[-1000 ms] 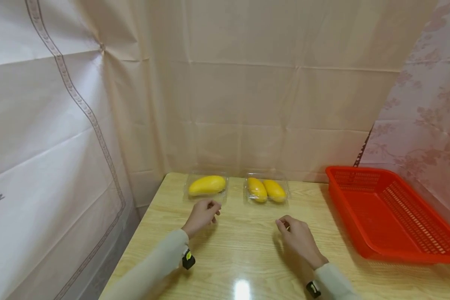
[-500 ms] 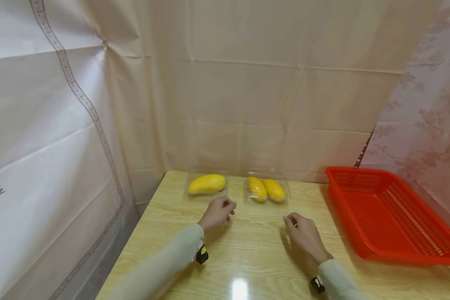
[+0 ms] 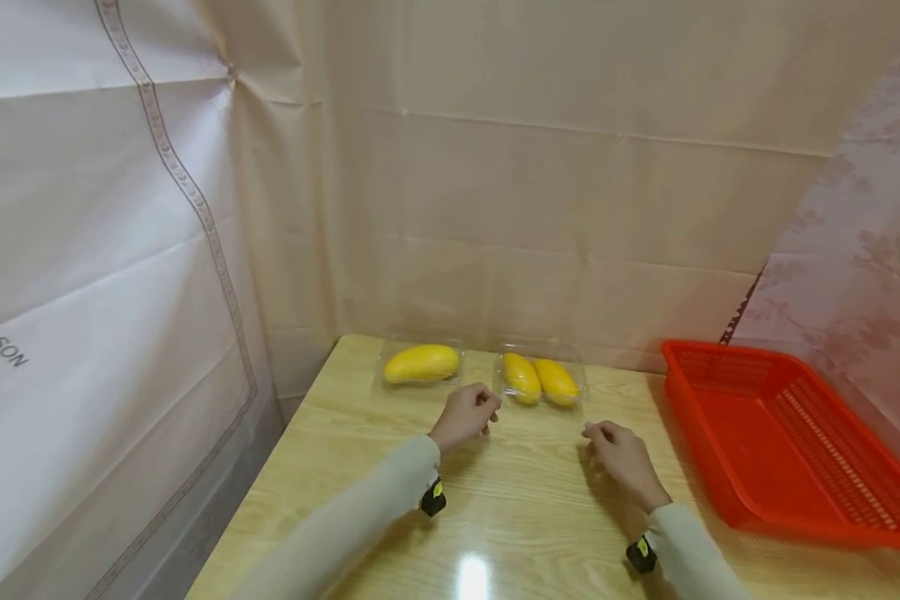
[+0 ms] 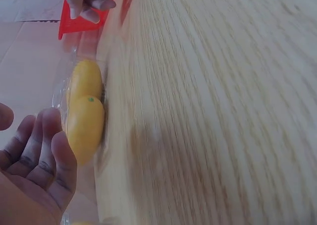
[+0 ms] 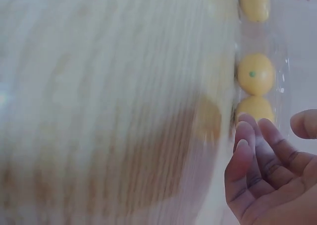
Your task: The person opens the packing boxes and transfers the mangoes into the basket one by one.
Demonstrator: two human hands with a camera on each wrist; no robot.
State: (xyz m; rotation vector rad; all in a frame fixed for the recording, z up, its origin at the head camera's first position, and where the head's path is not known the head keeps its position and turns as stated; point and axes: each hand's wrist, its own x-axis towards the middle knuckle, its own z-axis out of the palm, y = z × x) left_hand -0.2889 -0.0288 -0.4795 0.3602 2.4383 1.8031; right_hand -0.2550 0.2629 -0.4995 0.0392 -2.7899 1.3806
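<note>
A single large yellow mango [image 3: 422,364] lies in a clear plastic box at the back left of the table. Beside it, a second clear plastic box holds two smaller mangoes, one on the left [image 3: 522,379] and one on the right [image 3: 557,383]. My left hand [image 3: 465,415] hovers over the table just in front of the gap between the boxes, fingers loosely bent and holding nothing. Loosely curled too, my right hand [image 3: 628,461] hangs in front and to the right of the two-mango box. In the left wrist view, the fingers [image 4: 64,160] overlap the nearer mango [image 4: 86,131].
A red plastic basket [image 3: 708,475] with slotted sides stands at the table's right side, close to my right hand. The wooden table [image 3: 525,500] meets hanging cloth [image 3: 487,200] at the back. More cloth hangs to the left and right.
My left hand has moved right, from in front of the single mango toward the two-mango box. My right hand has shifted slightly right, and the head view has turned a little. The boxes stay put.
</note>
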